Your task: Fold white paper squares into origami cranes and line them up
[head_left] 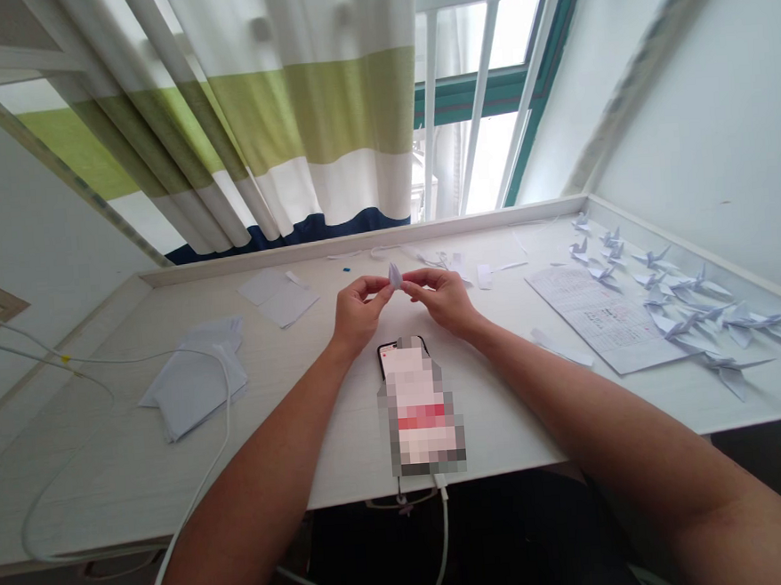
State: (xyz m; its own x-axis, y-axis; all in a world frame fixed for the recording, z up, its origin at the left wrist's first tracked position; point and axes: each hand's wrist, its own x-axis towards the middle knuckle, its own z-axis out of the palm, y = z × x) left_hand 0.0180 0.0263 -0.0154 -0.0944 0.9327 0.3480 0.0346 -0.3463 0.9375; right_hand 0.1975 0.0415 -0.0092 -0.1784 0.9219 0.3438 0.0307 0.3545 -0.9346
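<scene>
Folded paper point(395, 277) held above the surface point(281, 362), toward its far edge.
Left hand point(357, 313) and right hand point(445, 301) pinch it between their fingers point(383, 298); its folds look too small to read surely. Paper cranes point(726, 364) crowd the right edge.

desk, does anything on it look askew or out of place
Yes: the paper stack on the left is askew, its sheets lying at different angles, and paper scraps lie strewn toward the back of the desk.

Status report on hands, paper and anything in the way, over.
Left hand and right hand pinching folded paper between them. Phone on desk, clear of both hands.
</scene>
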